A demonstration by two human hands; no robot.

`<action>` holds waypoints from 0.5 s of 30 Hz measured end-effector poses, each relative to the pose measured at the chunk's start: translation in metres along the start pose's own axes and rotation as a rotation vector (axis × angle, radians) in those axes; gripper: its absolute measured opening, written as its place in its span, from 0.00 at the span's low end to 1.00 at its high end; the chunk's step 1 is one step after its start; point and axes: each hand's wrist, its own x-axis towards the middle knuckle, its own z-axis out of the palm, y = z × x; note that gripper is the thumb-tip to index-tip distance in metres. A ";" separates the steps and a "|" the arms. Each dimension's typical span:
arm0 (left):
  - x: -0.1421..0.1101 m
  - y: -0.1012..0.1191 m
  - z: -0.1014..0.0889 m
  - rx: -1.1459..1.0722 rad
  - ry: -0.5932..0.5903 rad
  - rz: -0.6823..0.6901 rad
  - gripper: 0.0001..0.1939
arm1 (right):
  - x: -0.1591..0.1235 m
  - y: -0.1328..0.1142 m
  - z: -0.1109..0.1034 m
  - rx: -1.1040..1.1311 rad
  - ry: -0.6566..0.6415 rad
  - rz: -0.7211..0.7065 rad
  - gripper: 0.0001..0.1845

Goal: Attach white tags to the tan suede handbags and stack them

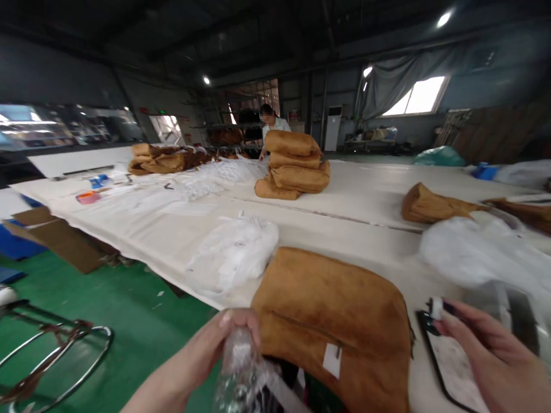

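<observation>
My left hand is closed around the gathered top of a clear plastic bag, at the table's front edge. Small shiny contents show inside, too blurred to name. Right beside it lies a brown suede-like bag with a zip across it and a white tag. My right hand pinches a small white object with a dark end; its kind is unclear. Beneath that hand lies a flat black-edged thing with a pale marbled surface, like a phone.
Clear plastic bags lie left of the brown bag, and more plastic is at right. Stacked brown bags stand farther back, near a person. An orange tape roll sits at left. A metal-ringed stool stands on the green floor.
</observation>
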 end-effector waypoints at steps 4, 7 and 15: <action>0.014 -0.034 0.070 0.356 -0.424 -0.046 0.31 | -0.072 -0.028 0.022 0.087 -0.259 0.066 0.17; 0.022 -0.048 0.105 0.455 -0.501 0.043 0.25 | -0.115 -0.044 0.033 0.146 -0.504 -0.008 0.11; 0.013 -0.066 0.120 0.428 -0.713 -0.009 0.18 | -0.166 -0.048 0.044 0.126 -0.621 -0.273 0.10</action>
